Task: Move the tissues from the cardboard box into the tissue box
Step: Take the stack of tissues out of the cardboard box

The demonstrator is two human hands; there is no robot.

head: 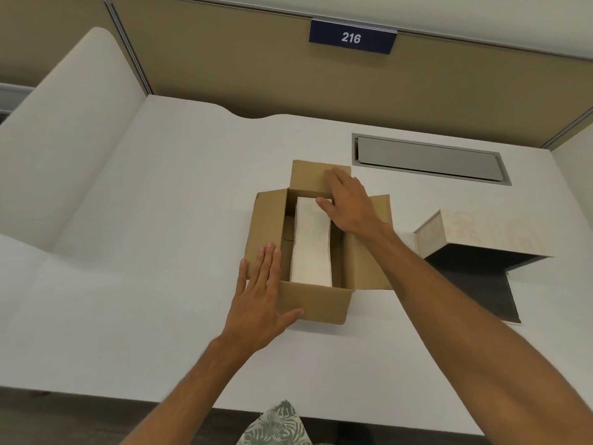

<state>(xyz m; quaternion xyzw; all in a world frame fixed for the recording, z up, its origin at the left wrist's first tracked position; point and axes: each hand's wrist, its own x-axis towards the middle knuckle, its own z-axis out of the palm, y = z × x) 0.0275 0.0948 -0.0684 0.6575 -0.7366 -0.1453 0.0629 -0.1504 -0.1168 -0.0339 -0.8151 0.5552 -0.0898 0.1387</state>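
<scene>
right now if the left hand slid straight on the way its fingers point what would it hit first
Probably nothing solid soon: the left hand lies flat on the cardboard box's left flap, fingers pointing along it towards the far desk. Depth is unclear.

An office workstation. A white desk (pixel 160 220) is closed in by tan fabric-covered partition panels (pixel 224 75) with metal trim, and a blue number plate (pixel 352 37) reading 216 hangs from the top rail of the back panel. A grey metal cable hatch (pixel 428 159) is set flush into the desk, and a white side divider (pixel 64 123) stands at the left.
</scene>
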